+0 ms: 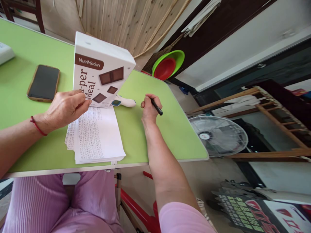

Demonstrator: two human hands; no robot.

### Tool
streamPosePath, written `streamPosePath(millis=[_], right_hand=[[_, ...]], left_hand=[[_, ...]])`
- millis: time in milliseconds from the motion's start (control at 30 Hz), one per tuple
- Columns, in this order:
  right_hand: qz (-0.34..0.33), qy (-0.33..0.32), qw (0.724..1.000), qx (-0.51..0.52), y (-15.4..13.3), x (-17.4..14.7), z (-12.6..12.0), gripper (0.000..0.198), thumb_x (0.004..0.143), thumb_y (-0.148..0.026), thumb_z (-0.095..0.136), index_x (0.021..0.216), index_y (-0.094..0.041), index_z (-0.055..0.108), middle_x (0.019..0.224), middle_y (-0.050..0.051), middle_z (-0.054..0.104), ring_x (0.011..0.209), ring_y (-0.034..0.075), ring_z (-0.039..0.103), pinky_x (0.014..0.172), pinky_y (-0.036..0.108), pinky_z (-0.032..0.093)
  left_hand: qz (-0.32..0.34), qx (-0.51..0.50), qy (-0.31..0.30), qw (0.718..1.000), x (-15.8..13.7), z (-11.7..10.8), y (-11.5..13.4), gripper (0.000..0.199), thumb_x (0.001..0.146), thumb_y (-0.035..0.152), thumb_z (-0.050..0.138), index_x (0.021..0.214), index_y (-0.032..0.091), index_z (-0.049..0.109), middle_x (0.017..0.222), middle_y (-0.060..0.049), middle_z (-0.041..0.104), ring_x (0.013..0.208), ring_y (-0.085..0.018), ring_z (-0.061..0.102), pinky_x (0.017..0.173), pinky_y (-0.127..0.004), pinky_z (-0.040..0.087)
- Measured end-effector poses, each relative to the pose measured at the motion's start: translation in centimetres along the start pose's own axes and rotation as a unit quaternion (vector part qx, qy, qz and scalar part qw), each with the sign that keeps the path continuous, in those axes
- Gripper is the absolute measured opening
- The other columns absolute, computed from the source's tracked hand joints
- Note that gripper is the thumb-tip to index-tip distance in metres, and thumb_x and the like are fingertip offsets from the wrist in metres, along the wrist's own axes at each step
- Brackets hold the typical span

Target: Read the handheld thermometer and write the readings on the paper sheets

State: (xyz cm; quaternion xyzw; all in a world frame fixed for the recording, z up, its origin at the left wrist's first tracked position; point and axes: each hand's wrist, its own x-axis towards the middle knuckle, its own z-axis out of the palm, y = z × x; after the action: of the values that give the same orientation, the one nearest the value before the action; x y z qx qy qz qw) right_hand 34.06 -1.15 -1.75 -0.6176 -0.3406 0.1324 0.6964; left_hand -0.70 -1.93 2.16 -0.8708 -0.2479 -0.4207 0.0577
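My right hand (150, 108) is closed round a black pen (156, 106) above the green table, to the right of the papers. My left hand (69, 106) is closed, its curled fingers in front of the lower left corner of a white NutriMotion box (104, 74). What those fingers grip, if anything, is hidden. The box stands upright at the top edge of a stack of paper (108, 139), whose top sheet has rows of small handwriting on its left part. Partly behind the box lies a white handheld device (125, 102) with a small dark screen.
A phone (44, 82) in a brown case lies left of the box on the green table (136, 139). Beyond the table's right edge are an electric fan (218, 136) and stacked green and red basins (167, 66). A red stool (136, 207) shows below the table.
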Motion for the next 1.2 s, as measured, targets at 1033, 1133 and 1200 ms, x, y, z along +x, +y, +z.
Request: streamPosePath(millis=[1033, 1133, 1200], right_hand=[[-0.009, -0.009, 0.999, -0.033, 0.07, -0.11, 0.0, 0.01, 0.083, -0.014, 0.062, 0.078, -0.023, 0.062, 0.045, -0.013, 0.046, 0.046, 0.009, 0.046, 0.05, 0.021, 0.034], [-0.006, -0.011, 0.999, -0.036, 0.06, -0.15, 0.02, 0.008, 0.083, -0.017, 0.063, 0.078, -0.023, 0.061, 0.046, -0.012, 0.045, 0.047, 0.009, 0.046, 0.05, 0.021, 0.034], [-0.006, -0.012, 0.999, -0.043, 0.08, -0.16, 0.01, 0.007, 0.083, -0.02, 0.065, 0.078, -0.023, 0.061, 0.046, -0.012, 0.044, 0.047, 0.009, 0.046, 0.05, 0.021, 0.033]], left_hand=[[0.041, 0.018, 0.012, 0.999, -0.35, -0.01, -0.51, 0.06, 0.118, 0.05, 0.047, 0.066, 0.021, 0.045, 0.059, 0.0, 0.052, 0.052, -0.016, 0.051, 0.052, -0.033, 0.039], [0.053, 0.032, 0.067, 0.996, -0.16, 0.2, -0.25, 0.043, 0.119, 0.035, 0.042, 0.082, 0.021, 0.057, 0.077, -0.005, 0.064, 0.071, -0.021, 0.063, 0.069, -0.037, 0.053], [0.051, 0.007, 0.093, 0.994, -0.11, 0.28, 0.06, 0.029, 0.118, 0.026, 0.042, 0.1, 0.019, 0.064, 0.095, -0.01, 0.071, 0.085, -0.023, 0.069, 0.076, -0.037, 0.057]])
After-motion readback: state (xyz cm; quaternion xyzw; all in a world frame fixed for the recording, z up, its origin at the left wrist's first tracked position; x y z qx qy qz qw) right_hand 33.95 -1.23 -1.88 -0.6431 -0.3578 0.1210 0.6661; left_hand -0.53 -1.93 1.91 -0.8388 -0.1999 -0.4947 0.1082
